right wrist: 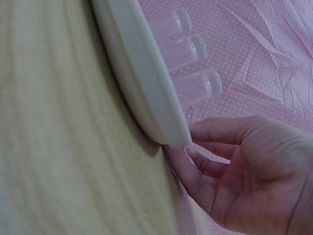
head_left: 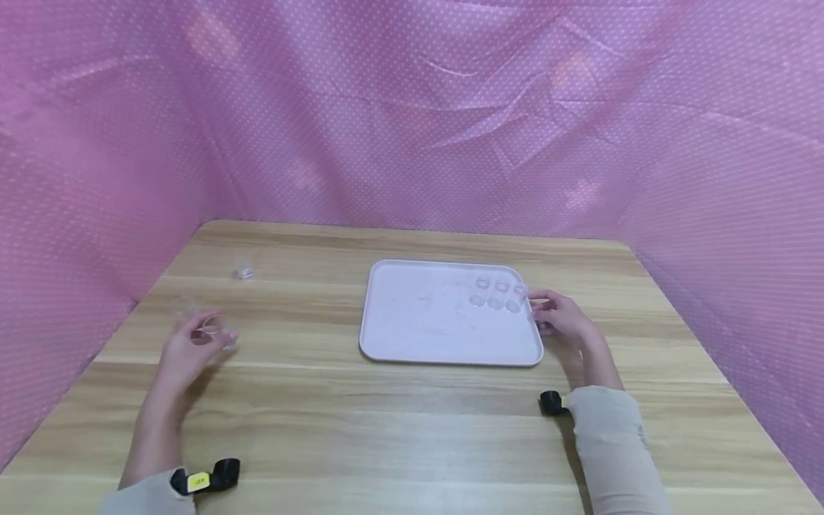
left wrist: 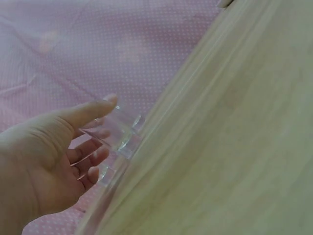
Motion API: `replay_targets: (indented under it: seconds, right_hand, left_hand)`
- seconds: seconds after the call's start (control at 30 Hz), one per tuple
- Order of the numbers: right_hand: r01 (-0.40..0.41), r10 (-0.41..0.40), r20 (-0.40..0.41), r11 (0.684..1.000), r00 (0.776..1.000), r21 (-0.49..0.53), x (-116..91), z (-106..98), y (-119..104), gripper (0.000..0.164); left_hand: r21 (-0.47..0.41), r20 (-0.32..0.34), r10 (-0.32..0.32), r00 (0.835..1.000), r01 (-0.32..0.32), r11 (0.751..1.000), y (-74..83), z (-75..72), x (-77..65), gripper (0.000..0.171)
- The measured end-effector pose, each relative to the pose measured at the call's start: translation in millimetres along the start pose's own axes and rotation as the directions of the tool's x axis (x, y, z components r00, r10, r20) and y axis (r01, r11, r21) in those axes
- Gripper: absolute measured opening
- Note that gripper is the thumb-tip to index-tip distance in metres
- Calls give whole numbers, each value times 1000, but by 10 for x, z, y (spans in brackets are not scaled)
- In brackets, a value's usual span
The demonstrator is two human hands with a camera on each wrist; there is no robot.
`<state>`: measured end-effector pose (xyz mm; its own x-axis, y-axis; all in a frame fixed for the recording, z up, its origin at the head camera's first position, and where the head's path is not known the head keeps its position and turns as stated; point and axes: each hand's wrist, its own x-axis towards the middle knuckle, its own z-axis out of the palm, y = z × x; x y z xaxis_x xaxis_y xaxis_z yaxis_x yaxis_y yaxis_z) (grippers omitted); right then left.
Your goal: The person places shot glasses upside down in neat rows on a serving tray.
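Observation:
At the left of the table, my left hand [head_left: 182,357] curls its thumb and fingers round a clear drinking glass [left wrist: 113,131], whose thick base is close to the tabletop. Another clear glass [head_left: 245,272] stands farther back on the table. My right hand [head_left: 565,318] is at the right edge of a white rectangular tray [head_left: 418,322]. In the right wrist view, its thumb lies on the tray's rim and a finger is underneath, pinching the edge. Three clear glasses [right wrist: 193,87] stand upside down in the tray's far right corner, thick bases up.
The wooden table [head_left: 386,429] carries the tray right of its middle. Pink dotted cloth [head_left: 412,143] hangs behind the table and along both sides. Black wrist bands [head_left: 225,474] sit at both sleeves.

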<state>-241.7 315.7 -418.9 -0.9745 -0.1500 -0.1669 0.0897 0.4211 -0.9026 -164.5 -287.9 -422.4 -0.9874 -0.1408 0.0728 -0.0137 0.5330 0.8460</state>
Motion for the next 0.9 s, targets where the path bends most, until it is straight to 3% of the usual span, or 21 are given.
replay_targets:
  seconds: [0.17,0.43,0.9]
  right_hand:
    - [-8,8,-7,1000,1000,20,25,26,23,44]
    - [-5,5,3,1000,1000,-11,-2,5,-8,46]
    - [-5,5,15,1000,1000,-21,-14,11,-23,47]
  left_hand:
    - [37,25,-21,999,20,999,-97,-17,-6,68]
    - [110,42,0,999,-4,994,-202,-1,39,67]
    - [150,13,-4,1000,2,989,-197,-19,20,55]
